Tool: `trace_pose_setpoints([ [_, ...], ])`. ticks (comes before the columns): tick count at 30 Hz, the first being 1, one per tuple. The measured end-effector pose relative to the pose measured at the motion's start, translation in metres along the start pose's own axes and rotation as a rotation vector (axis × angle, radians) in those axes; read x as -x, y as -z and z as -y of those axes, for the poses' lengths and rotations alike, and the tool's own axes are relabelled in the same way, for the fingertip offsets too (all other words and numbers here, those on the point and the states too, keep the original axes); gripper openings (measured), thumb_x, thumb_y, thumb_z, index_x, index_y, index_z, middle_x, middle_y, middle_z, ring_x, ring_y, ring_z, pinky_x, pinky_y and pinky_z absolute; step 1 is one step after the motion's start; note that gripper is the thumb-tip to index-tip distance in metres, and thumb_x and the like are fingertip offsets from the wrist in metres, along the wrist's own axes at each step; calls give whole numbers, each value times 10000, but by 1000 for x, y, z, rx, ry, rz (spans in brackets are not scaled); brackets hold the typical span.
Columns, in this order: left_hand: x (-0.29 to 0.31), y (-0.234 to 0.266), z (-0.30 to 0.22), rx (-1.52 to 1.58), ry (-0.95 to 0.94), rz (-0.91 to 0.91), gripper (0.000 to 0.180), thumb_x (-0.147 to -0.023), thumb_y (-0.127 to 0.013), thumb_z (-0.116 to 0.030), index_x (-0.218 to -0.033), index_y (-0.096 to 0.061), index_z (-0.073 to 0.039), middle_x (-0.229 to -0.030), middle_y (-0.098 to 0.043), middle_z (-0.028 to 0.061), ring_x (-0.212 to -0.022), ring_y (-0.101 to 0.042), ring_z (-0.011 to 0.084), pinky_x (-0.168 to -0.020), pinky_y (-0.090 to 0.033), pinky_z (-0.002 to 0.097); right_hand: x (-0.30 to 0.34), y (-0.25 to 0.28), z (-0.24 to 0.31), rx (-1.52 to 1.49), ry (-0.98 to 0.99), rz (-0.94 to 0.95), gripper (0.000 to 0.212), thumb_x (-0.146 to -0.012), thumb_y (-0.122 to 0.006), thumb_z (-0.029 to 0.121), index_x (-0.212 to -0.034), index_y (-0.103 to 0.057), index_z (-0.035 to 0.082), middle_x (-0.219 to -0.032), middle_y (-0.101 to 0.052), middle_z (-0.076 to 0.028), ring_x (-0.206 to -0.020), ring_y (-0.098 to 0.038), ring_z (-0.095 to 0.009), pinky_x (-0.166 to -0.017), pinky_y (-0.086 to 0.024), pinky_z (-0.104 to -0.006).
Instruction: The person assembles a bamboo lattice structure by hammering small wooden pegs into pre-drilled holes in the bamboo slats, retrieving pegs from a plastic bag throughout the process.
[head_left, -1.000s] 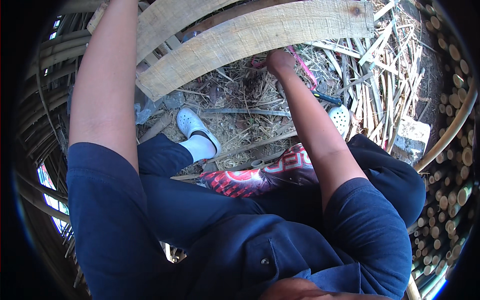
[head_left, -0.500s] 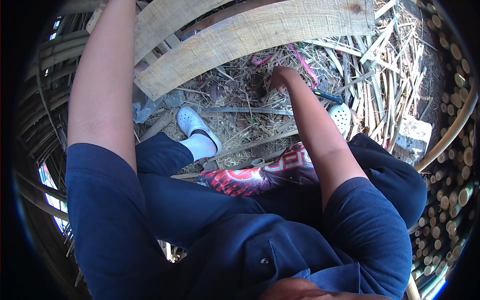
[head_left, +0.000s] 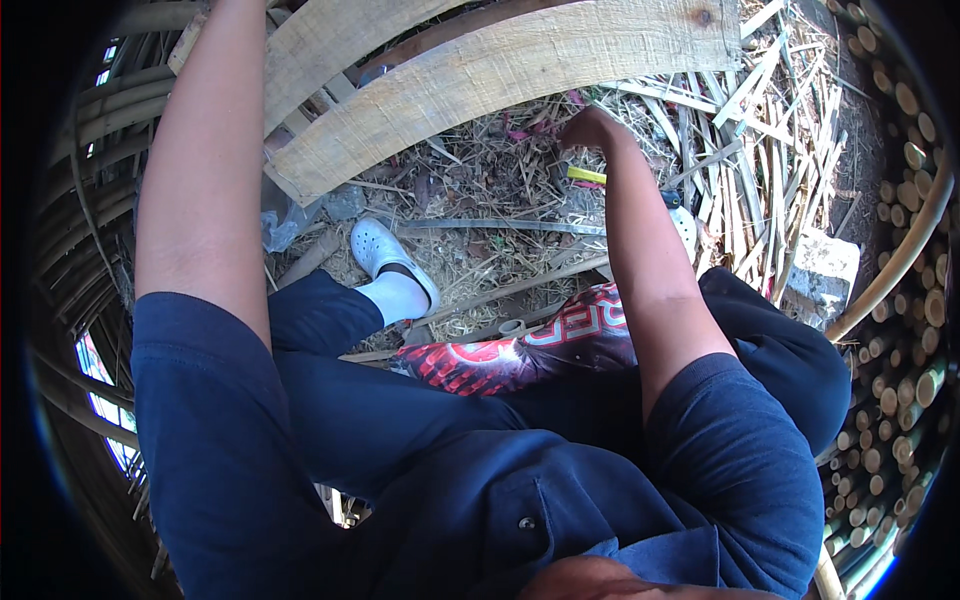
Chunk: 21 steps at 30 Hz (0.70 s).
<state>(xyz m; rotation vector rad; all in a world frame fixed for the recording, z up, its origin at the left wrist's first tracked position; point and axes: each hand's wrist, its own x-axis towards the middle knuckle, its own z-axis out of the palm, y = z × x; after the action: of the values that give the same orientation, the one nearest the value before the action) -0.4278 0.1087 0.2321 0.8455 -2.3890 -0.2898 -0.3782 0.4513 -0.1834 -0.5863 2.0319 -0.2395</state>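
My left forearm (head_left: 205,150) reaches up past the top edge, and its hand lies outside the picture. My right hand (head_left: 592,128) is bent at the wrist over the littered ground, just below the pale wooden plank (head_left: 500,80). Its fingers are mostly hidden, so whether it grips anything does not show. Pieces of pink strap (head_left: 530,132) lie beside it in the straw. A tool with a yellow part (head_left: 586,175) and a dark handle lies partly under my right forearm.
A second plank (head_left: 330,45) lies beyond the first. Split bamboo strips (head_left: 790,130) are heaped at the right, near a whitish block (head_left: 825,272) and stacked bamboo poles (head_left: 900,400). A red and black printed sack (head_left: 480,365) lies by my legs. My light clog (head_left: 385,250) stands left.
My right hand has moved up and slightly right, away from the ground by the tool. The tool's yellow part now shows, and the pink strap has shifted.
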Motion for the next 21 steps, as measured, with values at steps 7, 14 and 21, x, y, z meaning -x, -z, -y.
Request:
trace_pose_setpoints([
  [7, 6, 1, 2, -58, 43, -6, 497, -961, -621, -426, -1321, -710, -96, -1289, -722, 171, -1213, -684, 323, -1049, -511, 439, 51, 7, 28, -70, -54, 117, 595, -781, -809, 537, -1249, -767, 172, -1339, -704, -127, -1164, -690, -303, -990, -558, -429],
  [14, 1, 8, 7, -93, 0, 12, 471, -971, -616, -408, -1297, -729, -88, -1273, -730, 173, -1181, -699, 339, -1045, -512, 444, 36, 12, 5, -507, -27, -369, 344, -818, -750, 354, -1068, -800, 123, -1071, -769, -155, -979, -744, -287, -876, -581, -376],
  [21, 11, 11, 0, -77, 10, 17, 468, -994, -605, -400, -1264, -732, -40, -1218, -745, 198, -1138, -718, 327, -1013, -531, 437, 56, -34, 25, -444, -175, 76, 410, -847, -798, 380, -1181, -792, 143, -911, -761, -95, -678, -687, -225, -615, -586, -386],
])
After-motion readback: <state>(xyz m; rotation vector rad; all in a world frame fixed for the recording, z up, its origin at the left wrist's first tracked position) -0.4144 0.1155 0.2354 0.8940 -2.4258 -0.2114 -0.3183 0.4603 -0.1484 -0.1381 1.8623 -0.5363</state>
